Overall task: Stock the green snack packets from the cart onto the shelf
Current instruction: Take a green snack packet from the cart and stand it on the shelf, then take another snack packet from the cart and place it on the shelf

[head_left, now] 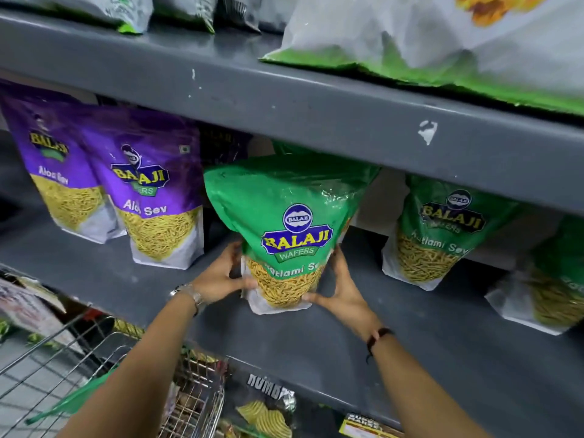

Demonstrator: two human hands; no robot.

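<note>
A green Balaji snack packet (pixel 286 222) stands upright on the grey middle shelf (pixel 316 339), its top tucked under the shelf above. My left hand (pixel 218 276) grips its lower left side and my right hand (pixel 339 289) grips its lower right side. Two more green packets (pixel 442 229) stand to the right on the same shelf. The wire cart (pixel 94 358) is at the lower left, with a green packet (pixel 72 403) partly hidden behind my left forearm.
Two purple Aloo Sev packets (pixel 155 191) stand left of the held packet. The upper shelf (pixel 316 109) carries white-and-green bags (pixel 442 42) overhanging its edge. A lower shelf holds other snack bags (pixel 268 409). Bare shelf shows between the held packet and the green ones to its right.
</note>
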